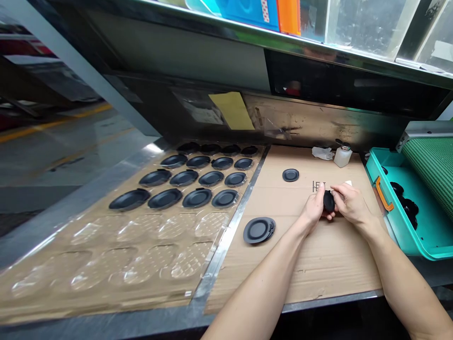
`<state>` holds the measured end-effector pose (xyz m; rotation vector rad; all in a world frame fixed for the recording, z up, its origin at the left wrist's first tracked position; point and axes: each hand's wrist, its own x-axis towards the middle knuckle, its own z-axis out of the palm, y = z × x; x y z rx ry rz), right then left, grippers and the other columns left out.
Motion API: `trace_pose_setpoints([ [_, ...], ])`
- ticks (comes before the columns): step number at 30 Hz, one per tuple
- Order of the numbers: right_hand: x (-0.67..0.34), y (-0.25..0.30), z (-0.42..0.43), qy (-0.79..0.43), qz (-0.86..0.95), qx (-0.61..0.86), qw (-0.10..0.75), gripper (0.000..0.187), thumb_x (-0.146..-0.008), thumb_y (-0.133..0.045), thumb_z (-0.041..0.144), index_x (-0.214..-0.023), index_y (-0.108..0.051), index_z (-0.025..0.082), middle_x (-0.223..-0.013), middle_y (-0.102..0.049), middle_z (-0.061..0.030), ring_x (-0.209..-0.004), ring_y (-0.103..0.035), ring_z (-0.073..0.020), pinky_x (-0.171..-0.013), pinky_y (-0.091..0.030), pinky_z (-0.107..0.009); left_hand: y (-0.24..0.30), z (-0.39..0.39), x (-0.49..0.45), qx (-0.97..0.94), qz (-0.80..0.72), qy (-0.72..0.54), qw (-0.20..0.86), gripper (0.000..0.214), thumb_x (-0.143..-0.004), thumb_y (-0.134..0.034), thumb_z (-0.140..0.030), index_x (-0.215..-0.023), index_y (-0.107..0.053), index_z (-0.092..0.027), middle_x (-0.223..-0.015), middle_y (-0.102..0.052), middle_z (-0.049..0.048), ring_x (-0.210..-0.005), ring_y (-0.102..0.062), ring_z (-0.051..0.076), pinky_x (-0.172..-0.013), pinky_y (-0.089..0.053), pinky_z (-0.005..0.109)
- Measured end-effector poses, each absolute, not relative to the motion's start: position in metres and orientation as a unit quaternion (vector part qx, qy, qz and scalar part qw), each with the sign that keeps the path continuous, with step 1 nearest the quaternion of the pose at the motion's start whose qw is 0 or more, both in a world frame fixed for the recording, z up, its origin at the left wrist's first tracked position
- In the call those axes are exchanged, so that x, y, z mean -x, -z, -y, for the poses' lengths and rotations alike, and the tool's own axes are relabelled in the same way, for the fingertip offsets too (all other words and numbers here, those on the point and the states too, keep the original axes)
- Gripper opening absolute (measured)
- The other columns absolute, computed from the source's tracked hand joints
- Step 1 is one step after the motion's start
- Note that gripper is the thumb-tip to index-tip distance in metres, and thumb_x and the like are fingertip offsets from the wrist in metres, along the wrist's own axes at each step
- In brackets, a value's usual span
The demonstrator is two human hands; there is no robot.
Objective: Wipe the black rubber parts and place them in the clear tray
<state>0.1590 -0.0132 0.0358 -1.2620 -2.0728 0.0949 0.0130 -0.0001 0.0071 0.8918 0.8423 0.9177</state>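
Head view: left hand (313, 207) grasped a black disc (329, 202) over the cardboard (318, 264), right hand (350, 203) pinched its rim; clock taken from that disc. Looked two-thirds done: clear tray (182, 213) at 9 o'clock had 16 of 24 pockets (191, 262) loaded, 8 unfilled. Also 1 loose disc (290, 175) at 10, 1 disc stack (259, 230) at 8, some black parts (410, 208) in 1 teal bin (406, 246) at 3, last two overlapping, uncountable.

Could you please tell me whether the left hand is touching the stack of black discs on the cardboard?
Apart: the head view shows a strip of bare cardboard between the left hand and the stack of black discs.
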Motion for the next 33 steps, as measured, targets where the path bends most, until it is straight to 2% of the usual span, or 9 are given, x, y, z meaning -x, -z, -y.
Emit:
trace_pose_setpoints([
  [6, -0.157, -0.035, 0.016, -0.085, 0.771, 0.490, 0.398, 0.022, -0.094, -0.054, 0.023, -0.114, -0.062, 0.021, -0.098, -0.073, -0.0071, -0.090, -0.070, -0.0202, -0.080, -0.054, -0.031, -0.009, 0.001, -0.012, -0.421, -0.385, -0.410, 0.711, 0.070, -0.093, -0.039, -0.073, -0.066, -0.066, -0.014, -0.058, -0.067, 0.0089, -0.042, -0.057, 0.014, -0.037, -0.044, 0.024],
  [13, -0.161, -0.039, 0.017, -0.106, 0.780, 0.509, 0.349, 0.013, -0.091, -0.053, 0.021, -0.101, -0.060, 0.024, -0.093, -0.073, -0.0045, -0.086, -0.071, -0.0193, -0.079, -0.054, -0.030, -0.010, 0.001, -0.012, -0.444, -0.395, -0.409, 0.692, 0.073, -0.091, -0.039, -0.075, -0.065, -0.067, -0.013, -0.058, -0.066, 0.0098, -0.041, -0.056, 0.013, -0.038, -0.043, 0.024],
  [20, -0.159, -0.045, 0.019, -0.102, 0.763, 0.505, 0.390, 0.009, -0.089, -0.054, 0.023, -0.096, -0.060, 0.024, -0.090, -0.072, -0.0023, -0.083, -0.070, -0.0176, -0.077, -0.053, -0.028, -0.011, 0.001, -0.012, -0.450, -0.376, -0.407, 0.700, 0.073, -0.090, -0.039, -0.076, -0.065, -0.066, -0.013, -0.056, -0.066, 0.0095, -0.038, -0.053, 0.012, -0.036, -0.040, 0.024],
  [23, -0.162, -0.048, 0.018, -0.127, 0.769, 0.497, 0.383, 0.007, -0.087, -0.055, 0.023, -0.093, -0.060, 0.023, -0.087, -0.071, -0.0020, -0.081, -0.069, -0.0168, -0.076, -0.053, -0.027, -0.011, 0.001, -0.011, -0.463, -0.386, -0.396, 0.692, 0.074, -0.089, -0.039, -0.077, -0.064, -0.067, -0.012, -0.055, -0.065, 0.0097, -0.037, -0.052, 0.012, -0.036, -0.040, 0.024],
  [27, -0.169, -0.050, 0.017, -0.161, 0.785, 0.480, 0.357, 0.009, -0.085, -0.055, 0.022, -0.093, -0.060, 0.023, -0.086, -0.072, -0.0016, -0.079, -0.069, -0.0162, -0.076, -0.052, -0.027, -0.014, 0.003, -0.011, -0.490, -0.408, -0.378, 0.671, 0.074, -0.086, -0.042, -0.079, -0.064, -0.065, -0.013, -0.055, -0.066, 0.0103, -0.038, -0.052, 0.013, -0.035, -0.037, 0.023],
  [33, -0.170, -0.050, 0.018, -0.137, 0.792, 0.479, 0.353, 0.016, -0.085, -0.054, 0.020, -0.099, -0.060, 0.024, -0.087, -0.072, -0.0018, -0.079, -0.069, -0.0164, -0.075, -0.051, -0.027, -0.017, 0.002, -0.010, -0.486, -0.411, -0.359, 0.683, 0.072, -0.085, -0.044, -0.079, -0.062, -0.064, -0.014, -0.051, -0.063, 0.0088, -0.035, -0.049, 0.012, -0.033, -0.031, 0.023],
])
